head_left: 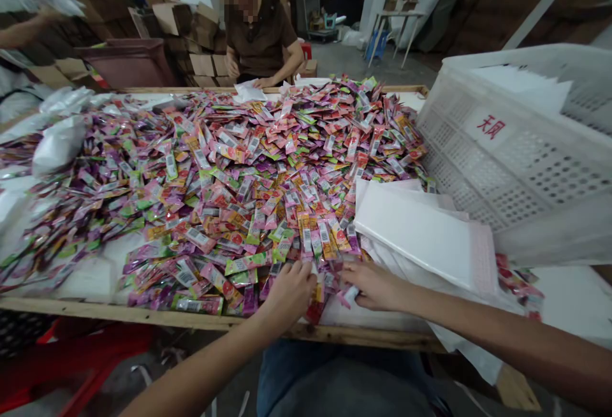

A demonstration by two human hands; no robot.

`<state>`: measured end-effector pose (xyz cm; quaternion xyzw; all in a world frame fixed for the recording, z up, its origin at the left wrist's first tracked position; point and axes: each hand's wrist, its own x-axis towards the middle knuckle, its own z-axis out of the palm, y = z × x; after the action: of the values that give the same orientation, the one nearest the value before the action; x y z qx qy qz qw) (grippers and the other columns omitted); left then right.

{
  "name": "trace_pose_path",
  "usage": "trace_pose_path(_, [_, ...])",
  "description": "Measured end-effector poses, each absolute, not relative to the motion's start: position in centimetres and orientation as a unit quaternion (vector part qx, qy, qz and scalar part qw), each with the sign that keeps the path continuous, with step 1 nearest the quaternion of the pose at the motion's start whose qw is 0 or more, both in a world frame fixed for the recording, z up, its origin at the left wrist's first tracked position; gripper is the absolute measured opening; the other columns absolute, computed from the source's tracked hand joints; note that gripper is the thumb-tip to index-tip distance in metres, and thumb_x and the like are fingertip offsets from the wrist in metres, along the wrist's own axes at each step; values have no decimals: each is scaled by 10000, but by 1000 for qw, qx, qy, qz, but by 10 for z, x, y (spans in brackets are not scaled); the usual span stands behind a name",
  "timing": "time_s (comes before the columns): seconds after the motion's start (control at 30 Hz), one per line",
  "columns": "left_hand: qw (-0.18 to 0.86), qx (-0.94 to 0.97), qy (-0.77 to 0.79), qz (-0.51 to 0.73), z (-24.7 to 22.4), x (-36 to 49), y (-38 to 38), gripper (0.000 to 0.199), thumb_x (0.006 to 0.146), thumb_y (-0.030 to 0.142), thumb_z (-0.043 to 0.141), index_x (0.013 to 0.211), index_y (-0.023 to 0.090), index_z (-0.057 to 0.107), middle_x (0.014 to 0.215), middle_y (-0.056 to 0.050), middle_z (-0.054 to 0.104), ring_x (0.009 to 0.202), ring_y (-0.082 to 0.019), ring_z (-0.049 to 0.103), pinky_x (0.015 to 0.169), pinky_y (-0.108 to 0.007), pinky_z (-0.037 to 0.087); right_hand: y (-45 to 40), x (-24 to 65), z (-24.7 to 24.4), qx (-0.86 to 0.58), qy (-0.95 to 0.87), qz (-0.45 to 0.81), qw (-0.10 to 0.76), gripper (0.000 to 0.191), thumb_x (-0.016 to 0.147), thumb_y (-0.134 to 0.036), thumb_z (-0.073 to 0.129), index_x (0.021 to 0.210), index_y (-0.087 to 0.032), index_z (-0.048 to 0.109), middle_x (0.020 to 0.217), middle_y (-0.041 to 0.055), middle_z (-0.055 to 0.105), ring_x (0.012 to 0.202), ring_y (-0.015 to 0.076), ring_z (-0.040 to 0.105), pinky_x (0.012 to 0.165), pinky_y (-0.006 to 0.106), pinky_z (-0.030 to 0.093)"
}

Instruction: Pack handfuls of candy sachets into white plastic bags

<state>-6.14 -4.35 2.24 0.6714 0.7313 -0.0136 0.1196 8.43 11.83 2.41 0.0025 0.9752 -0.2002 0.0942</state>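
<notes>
A big heap of small, colourful printed sachets (pixel 229 206) in pink, purple, green and orange spreads across the table. At its near edge my left hand (pixel 292 289) is closed, fingers curled down at the sachets; what they grip is hidden. Just to its right, my right hand (pixel 370 284) pinches a pink-and-white sachet (pixel 349 296) near the table edge. Several sachets (pixel 322 238) lie side by side beyond my fingertips. Flat white plastic bags (pixel 421 232) lie stacked beside my right forearm, overlapping the heap.
A white perforated basket (pixel 482 155) stands tilted at the right, with white sheets inside. Wooden strips (pixel 191 316) edge the table. Across it sits a co-worker (pixel 261 34) handling a white bag; another person's arm (pixel 21 33) shows at far left. A red stool (pixel 95 356) stands below.
</notes>
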Motion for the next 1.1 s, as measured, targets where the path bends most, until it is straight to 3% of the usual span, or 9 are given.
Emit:
trace_pose_path(0.2, [115, 407, 887, 187, 60, -113, -53, 225, 841, 200, 328, 965, 161, 512, 702, -35, 617, 643, -167, 585, 585, -251, 422, 132, 59, 45, 274, 887, -354, -115, 147, 727, -273, 497, 835, -184, 542, 756, 7, 627, 672, 157, 575, 616, 248, 429])
trace_pose_path(0.33, [102, 389, 908, 118, 52, -121, -19, 314, 799, 444, 432, 904, 169, 540, 767, -77, 642, 740, -226, 621, 625, -288, 441, 122, 13, 26, 392, 898, -200, -17, 367, 798, -477, 461, 840, -140, 602, 821, 125, 661, 782, 247, 616, 654, 307, 438])
trace_pose_path(0.47, [151, 418, 895, -18, 33, -106, -11, 268, 769, 328, 497, 960, 144, 535, 852, -137, 653, 807, -261, 638, 661, -337, 462, 114, 2, 7, 388, 906, -144, 86, 327, 811, -391, 495, 965, -117, 583, 915, 183, 651, 849, 275, 621, 675, 331, 444])
trace_pose_path(0.6, [157, 473, 867, -7, 34, -96, -40, 151, 759, 199, 475, 882, 162, 554, 913, -123, 631, 881, -253, 612, 715, -346, 462, 106, 30, 4, 324, 924, -195, 51, 254, 824, -287, 456, 998, -143, 572, 955, 139, 644, 903, 257, 600, 746, 337, 445])
trace_pose_path(0.73, [136, 455, 874, 105, 43, -104, -68, 304, 729, 80, 437, 1006, 190, 494, 982, -91, 595, 918, -211, 583, 764, -316, 441, 98, 66, 6, 303, 919, -242, -74, 241, 803, -244, 433, 1003, -150, 528, 974, 124, 615, 949, 243, 564, 810, 353, 438])
trace_pose_path(0.83, [146, 365, 880, 266, 45, -117, -75, 234, 814, 194, 394, 1047, 198, 418, 752, -11, 588, 671, -164, 589, 618, -264, 444, 97, 84, 5, 329, 880, -316, -132, 252, 789, -246, 422, 1028, -183, 467, 927, 81, 631, 846, 223, 595, 734, 346, 467])
trace_pose_path(0.93, [105, 344, 848, 389, 48, -125, -65, 329, 807, 361, 461, 1079, 182, 414, 713, 21, 562, 601, -123, 557, 558, -215, 430, 101, 85, 5, 366, 852, -329, -178, 405, 750, -306, 487, 1125, -168, 417, 989, 90, 628, 847, 229, 599, 734, 346, 470])
trace_pose_path(1.0, [113, 400, 839, 350, 50, -124, -47, 373, 770, 371, 527, 1087, 182, 469, 756, 5, 601, 649, -126, 580, 592, -211, 442, 106, 72, 6, 400, 851, -295, -172, 358, 748, -334, 499, 1055, -151, 488, 927, 100, 644, 823, 242, 602, 732, 348, 466])
trace_pose_path(1.1, [142, 547, 816, 124, 48, -115, -11, 258, 770, 260, 527, 1020, 219, 577, 859, -45, 665, 781, -185, 623, 676, -263, 461, 114, 42, 9, 427, 871, -212, -117, 213, 793, -292, 451, 900, -148, 566, 850, 111, 648, 819, 244, 602, 743, 336, 451])
